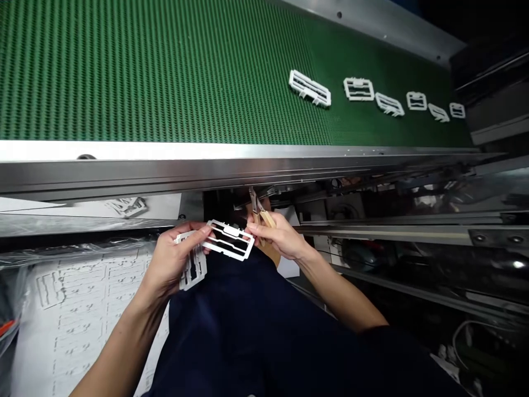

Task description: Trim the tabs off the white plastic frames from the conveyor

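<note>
Below the conveyor's edge, my left hand (165,262) pinches a white plastic frame (231,231) by its left end, thumb on top. A second white plastic frame (193,282) hangs tilted under the same hand, partly covered by the fingers. My right hand (283,237) is closed around a pair of pliers (268,219) with pale yellow handles, jaws pointing up and away. The right thumb and fingertips meet the right end of the first frame. Part of the pliers' handles is hidden behind the fingers.
A green ribbed conveyor belt (144,71) runs across the top, bordered by a metal rail (185,151). Several white frames, one a larger-looking frame (309,88), lie on its right part. At lower left, plastic film surrounds a white stack (82,320) of similar shapes. Machinery fills the right.
</note>
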The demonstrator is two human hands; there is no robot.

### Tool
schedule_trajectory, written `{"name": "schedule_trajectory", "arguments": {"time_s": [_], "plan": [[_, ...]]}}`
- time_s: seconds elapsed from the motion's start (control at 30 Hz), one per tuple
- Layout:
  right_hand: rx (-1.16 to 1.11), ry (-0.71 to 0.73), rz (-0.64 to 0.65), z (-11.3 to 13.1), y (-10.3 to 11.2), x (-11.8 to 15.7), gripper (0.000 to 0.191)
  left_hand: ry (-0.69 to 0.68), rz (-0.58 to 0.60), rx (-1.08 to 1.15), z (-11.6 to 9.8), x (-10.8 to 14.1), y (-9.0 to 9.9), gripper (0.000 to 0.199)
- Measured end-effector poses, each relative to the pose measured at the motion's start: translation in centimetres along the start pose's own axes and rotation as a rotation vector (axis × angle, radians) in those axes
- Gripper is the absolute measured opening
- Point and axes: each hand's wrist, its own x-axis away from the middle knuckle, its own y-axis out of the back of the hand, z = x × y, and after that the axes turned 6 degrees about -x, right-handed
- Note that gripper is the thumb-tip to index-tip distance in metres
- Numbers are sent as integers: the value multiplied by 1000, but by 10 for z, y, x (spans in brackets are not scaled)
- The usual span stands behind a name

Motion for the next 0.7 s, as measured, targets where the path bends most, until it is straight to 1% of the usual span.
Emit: {"name": "schedule_trajectory", "arguments": {"time_s": [0.13,0.3,0.37,0.43,0.57,0.7], "plan": [[-1,-15,-10,-2,4,-2,28,38,-5,-6,-1,-1,-4,22],[0,-18,-24,-2,6,-3,37,57,2,-9,-1,0,-6,21],[23,-10,-38,-1,5,-3,37,45,22,31,-2,1,-5,21],[34,-5,-49,0,5,-2,36,61,34,57,-3,2,-4,19],[15,-2,-45,0,7,-1,33,125,27,15,-7,5,-2,18],[8,-14,-44,-2,8,-1,28,131,22,-13,-7,5,-4,19]]}}
